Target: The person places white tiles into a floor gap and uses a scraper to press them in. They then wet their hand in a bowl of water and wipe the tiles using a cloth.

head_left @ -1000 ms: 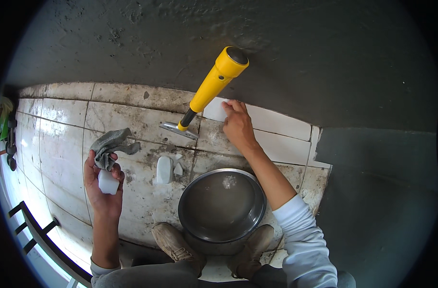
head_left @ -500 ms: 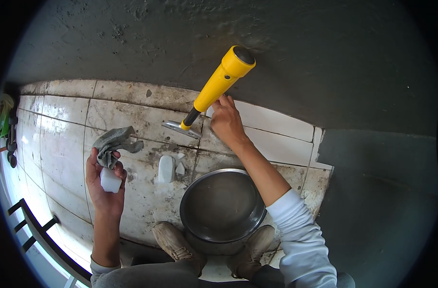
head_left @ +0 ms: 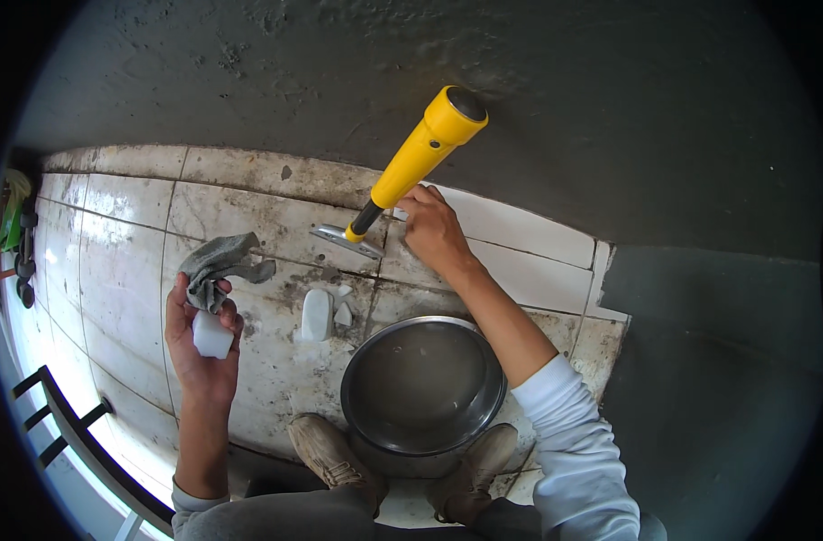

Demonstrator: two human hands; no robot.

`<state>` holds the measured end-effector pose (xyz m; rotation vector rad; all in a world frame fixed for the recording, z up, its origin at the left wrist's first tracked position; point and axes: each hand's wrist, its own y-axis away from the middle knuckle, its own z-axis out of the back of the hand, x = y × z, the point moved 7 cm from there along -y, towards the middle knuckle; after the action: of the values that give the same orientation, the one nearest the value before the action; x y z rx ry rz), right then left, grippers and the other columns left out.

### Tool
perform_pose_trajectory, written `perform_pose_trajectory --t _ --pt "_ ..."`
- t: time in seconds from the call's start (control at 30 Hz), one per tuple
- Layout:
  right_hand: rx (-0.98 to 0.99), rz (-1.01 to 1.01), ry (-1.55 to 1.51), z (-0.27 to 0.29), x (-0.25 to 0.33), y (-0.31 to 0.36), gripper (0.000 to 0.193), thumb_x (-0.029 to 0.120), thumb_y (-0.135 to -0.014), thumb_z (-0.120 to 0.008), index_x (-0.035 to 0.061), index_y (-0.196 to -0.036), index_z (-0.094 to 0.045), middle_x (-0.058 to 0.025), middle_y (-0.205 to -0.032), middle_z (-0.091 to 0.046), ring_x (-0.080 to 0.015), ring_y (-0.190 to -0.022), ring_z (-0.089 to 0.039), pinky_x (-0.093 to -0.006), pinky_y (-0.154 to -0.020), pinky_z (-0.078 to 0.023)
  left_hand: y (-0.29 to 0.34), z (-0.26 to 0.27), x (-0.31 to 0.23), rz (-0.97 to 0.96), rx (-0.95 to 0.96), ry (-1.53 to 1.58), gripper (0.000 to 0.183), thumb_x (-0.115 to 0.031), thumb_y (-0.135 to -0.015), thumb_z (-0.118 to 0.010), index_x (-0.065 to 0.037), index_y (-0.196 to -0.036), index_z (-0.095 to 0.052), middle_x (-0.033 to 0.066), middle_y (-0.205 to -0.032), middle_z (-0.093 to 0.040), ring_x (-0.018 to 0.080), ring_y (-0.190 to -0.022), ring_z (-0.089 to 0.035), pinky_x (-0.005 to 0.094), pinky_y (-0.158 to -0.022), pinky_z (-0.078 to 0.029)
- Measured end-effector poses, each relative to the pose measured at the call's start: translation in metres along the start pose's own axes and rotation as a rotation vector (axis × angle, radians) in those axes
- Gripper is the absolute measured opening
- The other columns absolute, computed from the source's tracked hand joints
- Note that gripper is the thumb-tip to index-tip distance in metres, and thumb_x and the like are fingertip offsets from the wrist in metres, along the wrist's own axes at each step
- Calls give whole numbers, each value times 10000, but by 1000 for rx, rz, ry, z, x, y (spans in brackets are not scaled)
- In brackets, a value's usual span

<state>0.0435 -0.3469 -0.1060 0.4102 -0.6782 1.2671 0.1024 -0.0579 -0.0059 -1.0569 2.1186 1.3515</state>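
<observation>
Grey rag [head_left: 218,268] and white block [head_left: 212,337] both grasped by left hand [head_left: 193,365], likely sparing right hand [head_left: 437,236] for white tile [head_left: 511,223]; can't tell right's grip.

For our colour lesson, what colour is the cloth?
The cloth is grey, shown best in the head view.

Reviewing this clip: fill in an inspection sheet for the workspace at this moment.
Surface: pale floor tiles, stained, with dark joints.
Job's things: grey cloth and white block, both held; yellow-handled tool, metal head low; cleaner white tiles along the wall.
Clutter: rounded white piece, small fragments, metal basin near the shoes.
Hands: left grips cloth and block; right at the white tiles, fingers partly hidden by the tool.
Cables: nothing seen.
Surroundings: dark grey wall; black railing, lower left.
</observation>
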Motion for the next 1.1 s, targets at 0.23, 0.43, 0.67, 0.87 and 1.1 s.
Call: perform_pose_trajectory --t 0.23,0.43,0.67,0.87,1.1 --pt "36 17 -18 -1 -9 -7 310 -132 -664 -515 1 -891 -679 -97 -920 -613 -276 -957 -557 -347 -863 -476 1 0 -2 9 7 5 266 -370 -947 -497 -125 -1003 -585 48 -893 -633 120 -606 -511 239 -579 -420" --pt "55 18 -60 -2 -10 -10 283 -133 -668 -535 10 -861 -684 -103 -888 -615 -273 -940 -572 -352 -846 -478 -1 3 -2 -1 11 -7 266 -375 -949 -488 -135 -1001 -590 46 -893 -635 118 -607 -511 237 -580 -419" --pt "132 -71 -48 -8 -12 -11 215 -116 -666 -549 24 -797 -646 -106 -848 -605 -282 -921 -582 -370 -818 -474 0 2 -2 2 19 3 266 -377 -950 -486 -137 -990 -593 45 -886 -637 118 -599 -511 237 -572 -418" --pt "224 -309 -13 -7 -7 -16 178 -37 -712 -572 54 -832 -665 -116 -880 -634 -281 -872 -595 -365 -767 -477 4 3 -7 -5 11 21 270 -373 -951 -486 -128 -987 -593 47 -879 -637 121 -588 -512 240 -567 -420" --pt "241 -672 -925 6 -29 4 167 72 -819 -607 6 -962 -664 -62 -883 -653 -151 -751 -600 -277 -689 -452 11 1 -11 -9 19 20 268 -366 -956 -475 -127 -987 -591 49 -879 -637 126 -590 -515 239 -569 -423"
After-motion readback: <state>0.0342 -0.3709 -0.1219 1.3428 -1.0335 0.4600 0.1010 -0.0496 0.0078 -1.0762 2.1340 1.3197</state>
